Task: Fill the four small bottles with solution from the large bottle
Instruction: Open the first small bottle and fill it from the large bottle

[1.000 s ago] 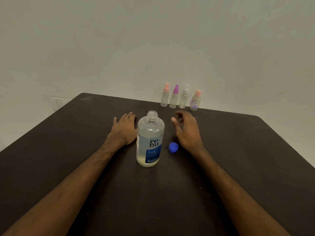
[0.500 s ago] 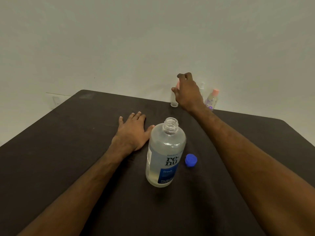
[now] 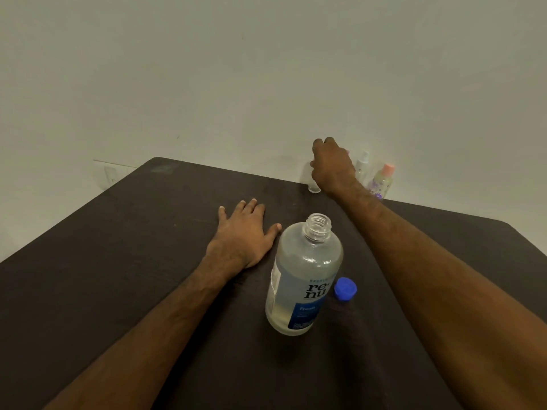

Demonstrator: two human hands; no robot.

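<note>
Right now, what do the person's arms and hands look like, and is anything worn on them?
The left forearm and right forearm are bare to the picture's edge, with some hair; no sleeve shows. The left hand and right hand wear no glove, and no watch, bracelet or ring is visible. The left fingers have short, pale nails.

The dark table (image 3: 118, 261) bears an open large bottle (image 3: 302, 279), a blue cap (image 3: 345, 288) beside it, and small bottles (image 3: 381, 182).
</note>
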